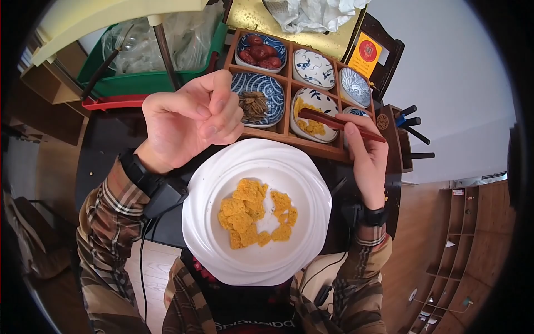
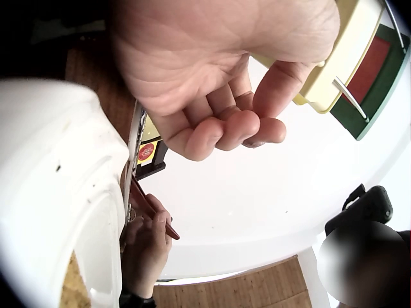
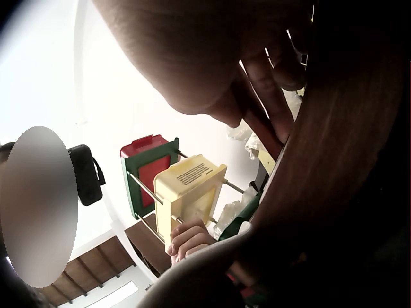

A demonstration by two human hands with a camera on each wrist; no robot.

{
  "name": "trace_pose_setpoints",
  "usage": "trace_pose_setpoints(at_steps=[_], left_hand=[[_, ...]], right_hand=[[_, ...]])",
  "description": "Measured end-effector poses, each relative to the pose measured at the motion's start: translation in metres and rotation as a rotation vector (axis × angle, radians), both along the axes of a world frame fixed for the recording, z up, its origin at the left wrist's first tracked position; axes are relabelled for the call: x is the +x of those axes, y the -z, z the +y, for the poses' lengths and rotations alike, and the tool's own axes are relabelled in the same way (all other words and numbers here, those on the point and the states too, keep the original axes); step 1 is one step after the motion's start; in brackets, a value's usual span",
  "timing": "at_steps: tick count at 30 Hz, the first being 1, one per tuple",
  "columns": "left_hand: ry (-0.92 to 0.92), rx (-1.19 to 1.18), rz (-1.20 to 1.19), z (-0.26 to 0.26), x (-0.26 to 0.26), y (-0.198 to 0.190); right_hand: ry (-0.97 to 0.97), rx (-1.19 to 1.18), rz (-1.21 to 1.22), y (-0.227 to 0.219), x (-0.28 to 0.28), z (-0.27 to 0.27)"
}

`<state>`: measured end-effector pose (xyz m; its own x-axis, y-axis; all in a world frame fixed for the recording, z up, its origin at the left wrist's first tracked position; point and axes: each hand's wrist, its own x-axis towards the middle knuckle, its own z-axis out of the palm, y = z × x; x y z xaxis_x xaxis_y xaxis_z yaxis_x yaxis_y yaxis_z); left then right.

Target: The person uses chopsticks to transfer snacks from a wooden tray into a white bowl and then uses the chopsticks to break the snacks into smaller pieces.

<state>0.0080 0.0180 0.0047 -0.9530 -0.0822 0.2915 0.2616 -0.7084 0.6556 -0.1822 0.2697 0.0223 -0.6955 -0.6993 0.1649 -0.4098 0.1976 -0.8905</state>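
Note:
In the head view my right hand (image 1: 367, 153) grips a dark red wooden utensil (image 1: 319, 117), its far end over yellow crumbs (image 1: 311, 127) in a patterned dish. My left hand (image 1: 192, 119) is raised beside the dish of brown seeds (image 1: 253, 106), fingers loosely bent, holding nothing. The left wrist view shows the left hand (image 2: 221, 83) with its palm visible and the utensil (image 2: 153, 208) in the other hand. Below both hands, a white plate (image 1: 200, 245) carries yellow crumbly pieces (image 1: 242, 214). The right wrist view shows the right hand (image 3: 192, 58) darkly, its grip partly hidden.
A divided wooden tray (image 1: 314, 149) holds several patterned dishes, one with red dates (image 1: 258, 53). Behind it lie crumpled white paper (image 1: 311, 14) and a gold sheet. A green bin (image 1: 125, 83) with plastic bags stands at the left, and a wooden holder (image 1: 394, 133) with black handles at the right.

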Motion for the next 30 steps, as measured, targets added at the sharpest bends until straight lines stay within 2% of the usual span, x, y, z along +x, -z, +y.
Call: trace_pose_setpoints(at_steps=[6,10,16,21,28,30], left_hand=[[-0.018,0.005,-0.002,0.001,0.0,0.0],[-0.016,-0.003,-0.006,0.0,0.0,-0.001],[-0.018,0.002,-0.003,0.0,0.0,0.0],[-0.012,-0.005,-0.004,0.0,0.0,-0.001],[-0.018,-0.003,-0.005,0.001,0.0,-0.001],[-0.02,0.0,-0.008,0.001,0.0,-0.001]], right_hand=[[-0.109,-0.117,0.053,0.004,0.004,-0.007],[-0.094,-0.073,0.145,0.009,-0.001,-0.006],[0.01,-0.059,0.102,0.007,-0.002,-0.004],[-0.105,-0.089,0.099,0.008,0.002,-0.007],[-0.141,-0.109,0.066,0.007,0.0,-0.004],[-0.119,-0.058,-0.006,-0.001,0.006,-0.004]])
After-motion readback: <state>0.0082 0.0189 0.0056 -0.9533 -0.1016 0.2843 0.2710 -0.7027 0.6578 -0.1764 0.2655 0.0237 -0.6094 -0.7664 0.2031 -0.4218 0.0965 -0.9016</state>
